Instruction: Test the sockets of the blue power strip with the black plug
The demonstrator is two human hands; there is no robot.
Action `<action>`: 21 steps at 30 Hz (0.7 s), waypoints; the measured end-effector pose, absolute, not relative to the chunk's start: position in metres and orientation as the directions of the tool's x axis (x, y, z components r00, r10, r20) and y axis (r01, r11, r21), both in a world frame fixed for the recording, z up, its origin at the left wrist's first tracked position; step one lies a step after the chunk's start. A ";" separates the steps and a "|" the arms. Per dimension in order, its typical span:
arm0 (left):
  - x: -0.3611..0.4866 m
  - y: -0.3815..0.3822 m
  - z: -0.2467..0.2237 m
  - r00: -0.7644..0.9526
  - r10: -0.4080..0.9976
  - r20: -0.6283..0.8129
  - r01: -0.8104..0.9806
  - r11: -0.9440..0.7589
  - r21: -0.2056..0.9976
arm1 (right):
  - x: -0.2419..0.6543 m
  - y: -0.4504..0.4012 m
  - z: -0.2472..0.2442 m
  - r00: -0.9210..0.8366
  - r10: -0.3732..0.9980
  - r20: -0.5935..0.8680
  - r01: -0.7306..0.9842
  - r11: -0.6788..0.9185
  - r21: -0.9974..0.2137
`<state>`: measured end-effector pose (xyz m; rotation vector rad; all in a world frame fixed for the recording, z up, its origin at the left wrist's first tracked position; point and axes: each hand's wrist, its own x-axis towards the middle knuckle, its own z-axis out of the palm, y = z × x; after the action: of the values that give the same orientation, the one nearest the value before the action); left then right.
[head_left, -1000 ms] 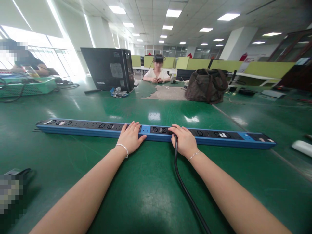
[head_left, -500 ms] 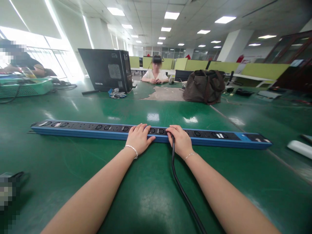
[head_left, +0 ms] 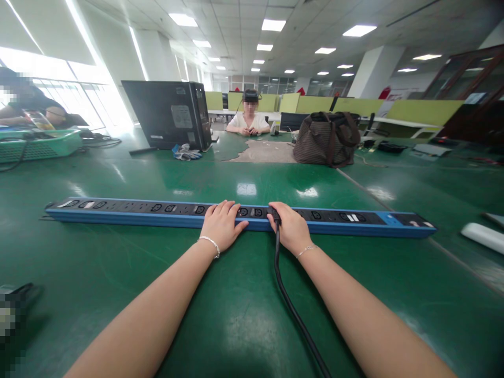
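A long blue power strip (head_left: 129, 216) with a black socket face lies across the green table (head_left: 236, 294). My left hand (head_left: 221, 224) rests on the strip left of its middle, fingers spread over the top and thumb along the front edge. Just to the right, my right hand (head_left: 290, 227) is closed around a black plug (head_left: 274, 214) at the strip's sockets. Whether the plug is seated in a socket cannot be made out. From it a black cable (head_left: 289, 302) runs down toward the bottom edge of the view.
A black computer case (head_left: 169, 115) and gloves (head_left: 186, 152) stand beyond the strip. A brown bag (head_left: 326, 139) is at the back right, a green basket (head_left: 51, 147) at far left. A person (head_left: 249, 118) sits opposite; another person (head_left: 31, 102) is behind the basket.
The view has shifted slightly. My right hand's fingers have changed position a little, and more of the plug shows. My left hand stays on the strip.
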<state>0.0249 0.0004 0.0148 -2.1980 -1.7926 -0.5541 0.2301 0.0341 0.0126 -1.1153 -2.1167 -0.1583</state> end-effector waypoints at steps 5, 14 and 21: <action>0.025 0.001 0.015 0.171 0.879 0.445 0.976 -0.212 0.044 | 0.230 0.035 0.009 -0.387 0.648 0.656 0.766 0.622 -0.163; 0.024 0.000 0.015 0.172 0.879 0.445 0.978 -0.206 0.029 | 0.231 0.036 0.006 -0.408 0.636 0.655 0.767 0.628 -0.131; 0.024 0.002 0.013 0.173 0.876 0.450 0.977 -0.210 0.033 | 0.231 0.038 0.021 -0.185 0.614 0.767 0.722 0.614 -0.317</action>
<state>0.0244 0.0017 0.0135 -2.1873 -1.7820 -0.5513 0.2309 0.0383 0.0212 -1.0681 -1.8838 -0.1425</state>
